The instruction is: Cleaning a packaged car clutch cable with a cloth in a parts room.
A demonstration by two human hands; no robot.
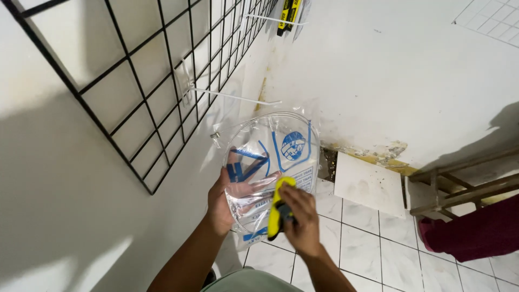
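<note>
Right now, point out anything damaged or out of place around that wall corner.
The wall base is damaged: paint has flaked off in a yellow-brown, stained strip above the floor. A loose white tile leans against it instead of lying flat. Otherwise the left hand holds a clear plastic bag and the right hand a yellow tool.

Both bare forearms rise from the bottom of the view and angle inward toward each other. The left hand (223,201) is raised with its palm turned inward, thumb spread and fingers reaching to the right in a grasp. The right hand (300,219) sits just beside it, knuckles up, fingers curled tight in a closed grip, wrist bent slightly.
</note>
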